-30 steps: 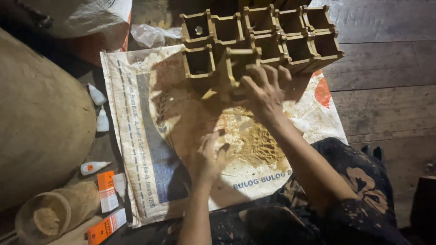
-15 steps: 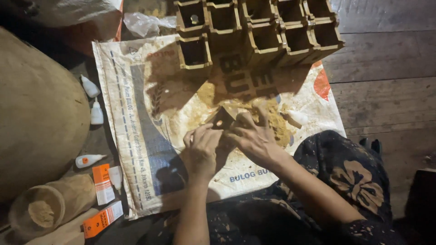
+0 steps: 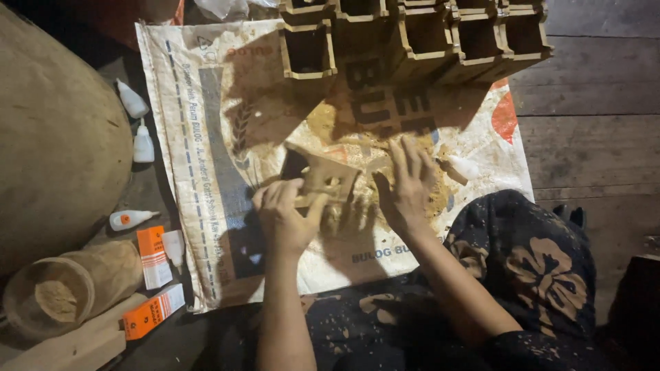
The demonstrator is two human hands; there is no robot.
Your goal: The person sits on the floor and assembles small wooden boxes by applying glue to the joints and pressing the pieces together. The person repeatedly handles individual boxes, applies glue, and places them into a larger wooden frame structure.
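Gripping a small wooden box piece (image 3: 322,180) near the middle of the woven sack (image 3: 206,137), the left hand (image 3: 285,216) pinches its near edge; the right hand (image 3: 405,189) lies spread, palm down, on sawdust (image 3: 330,124) beside it. Fitting looks in hand; steady alignment seems needed.

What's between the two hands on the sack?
Head view: sawdust-strewn sack only; left hand holds a small wooden piece, right hand presses the sawdust.

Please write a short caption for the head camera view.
Left hand holds a small wooden box frame above a sawdust-covered woven sack; right hand presses the sawdust.
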